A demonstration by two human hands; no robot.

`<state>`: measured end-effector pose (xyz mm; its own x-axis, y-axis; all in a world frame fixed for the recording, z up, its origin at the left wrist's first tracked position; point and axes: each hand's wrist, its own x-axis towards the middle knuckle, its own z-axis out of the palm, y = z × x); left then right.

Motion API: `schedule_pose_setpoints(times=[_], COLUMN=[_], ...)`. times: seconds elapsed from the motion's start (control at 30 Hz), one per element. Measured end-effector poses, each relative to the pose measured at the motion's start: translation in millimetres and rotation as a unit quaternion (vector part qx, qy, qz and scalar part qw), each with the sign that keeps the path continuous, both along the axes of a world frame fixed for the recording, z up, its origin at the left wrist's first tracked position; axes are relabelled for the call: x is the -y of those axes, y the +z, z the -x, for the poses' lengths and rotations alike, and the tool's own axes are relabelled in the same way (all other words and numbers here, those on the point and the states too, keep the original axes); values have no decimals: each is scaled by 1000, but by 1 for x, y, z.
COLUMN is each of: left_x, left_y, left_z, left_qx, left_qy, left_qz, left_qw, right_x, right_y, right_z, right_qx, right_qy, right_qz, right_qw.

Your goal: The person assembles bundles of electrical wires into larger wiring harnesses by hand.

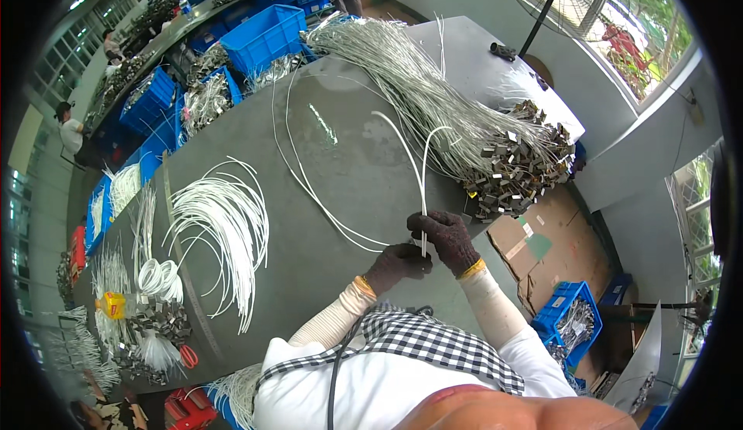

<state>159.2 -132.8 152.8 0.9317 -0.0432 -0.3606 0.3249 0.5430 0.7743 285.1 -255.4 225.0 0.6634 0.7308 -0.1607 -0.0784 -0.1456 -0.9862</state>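
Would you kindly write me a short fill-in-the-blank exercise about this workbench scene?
1. The strands rising from the right hand are coloured ____.
2. The fanned bundle lies in the picture's ____ half.
3. The large bin beyond the table is coloured ____.

Missing words: white; left; blue.

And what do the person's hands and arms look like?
The left hand and right hand wear dark brownish gloves with yellow cuffs. Above those come cream sleeves, the left one ribbed-looking, then a white shirt. No markings stand out.
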Motion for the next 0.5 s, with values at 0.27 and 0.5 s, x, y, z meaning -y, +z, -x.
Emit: schedule_pose_setpoints(times=[0.27, 0.5], left_x=[0, 4], left_y=[11, 4], left_z=[3, 4], left_qx=[-35, 5], left_qy=[-70, 13], left_qz=[18, -35], left_qw=[997, 999], right_x=[-6, -7], right_y=[5, 0], right_z=[1, -1], right_qx=[-61, -97], right_qy=[-13, -29], right_qz=[17, 26], right_qw=[998, 995])
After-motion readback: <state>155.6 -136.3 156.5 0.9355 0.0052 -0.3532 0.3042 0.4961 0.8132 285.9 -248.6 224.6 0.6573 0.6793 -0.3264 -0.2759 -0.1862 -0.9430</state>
